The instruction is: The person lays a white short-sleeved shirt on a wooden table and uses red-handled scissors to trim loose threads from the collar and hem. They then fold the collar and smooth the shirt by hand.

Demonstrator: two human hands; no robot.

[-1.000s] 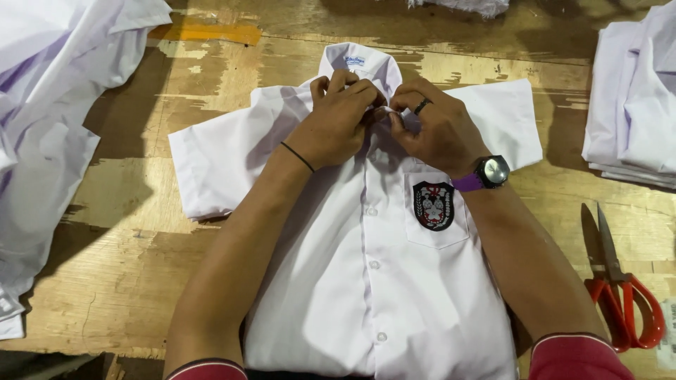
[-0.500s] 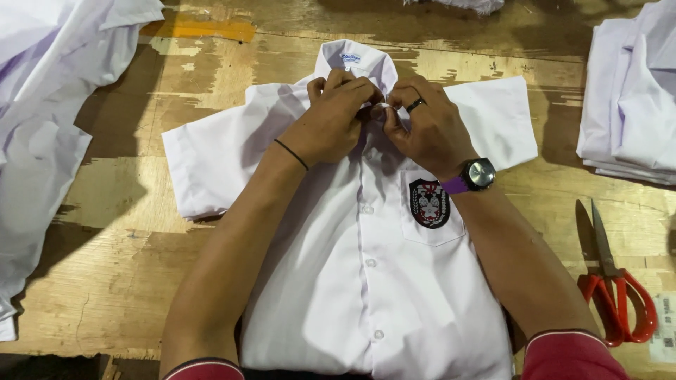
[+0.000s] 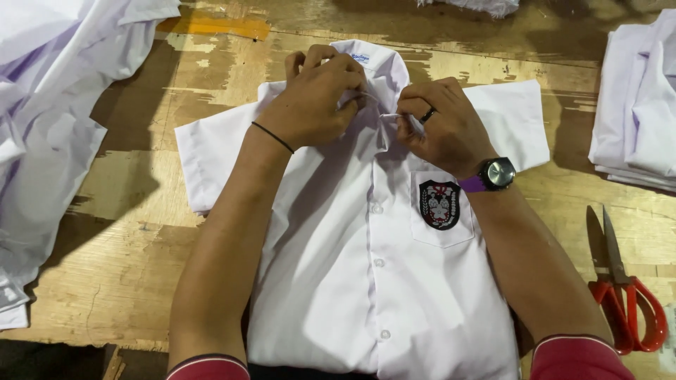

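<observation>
White cotton shirt [image 3: 380, 281], smooth, short sleeves, dark crest patch on the pocket, lying flat and buttoned on a scuffed plywood table [image 3: 141, 232]. Red-handled scissors [image 3: 623, 295] sit off to my right, more white shirts piled on both sides [image 3: 42, 141]. Both fists are curled at the collar: my left hand [image 3: 313, 102] and right hand [image 3: 440, 127] pinching the fabric at the top button, close together

Small white neck label [image 3: 360, 58] with blue print inside the shirt collar [image 3: 384, 67] — black-red-white shield badge [image 3: 439, 204] on chest pocket [image 3: 442, 218]
</observation>
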